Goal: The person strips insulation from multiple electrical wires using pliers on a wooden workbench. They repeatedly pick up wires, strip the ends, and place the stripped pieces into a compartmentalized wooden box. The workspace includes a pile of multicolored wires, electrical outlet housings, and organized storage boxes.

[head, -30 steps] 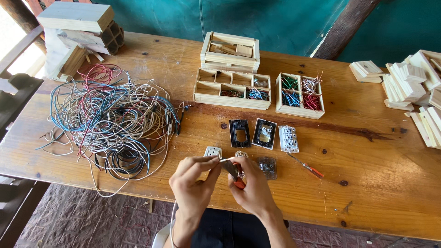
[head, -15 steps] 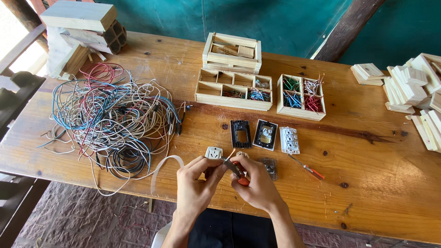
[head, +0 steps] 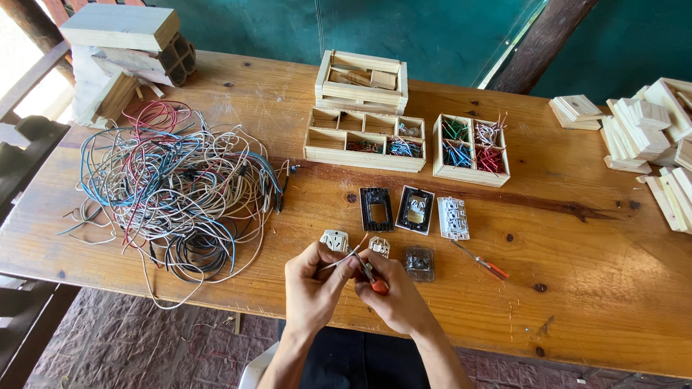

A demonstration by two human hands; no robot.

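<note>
Left hand [head: 311,277] pinching thin white wire [head: 344,258] above table edge [head: 504,338]; right hand [head: 393,295] gripping orange-handled tool [head: 371,277] at wire tip. Wire prob. light, limp, slippery — best held close to end. Nearby: white socket module [head: 334,240], clear part [head: 419,262], screwdriver [head: 481,261]. Wire tangle [head: 173,194] well left, not obstructing.
</note>
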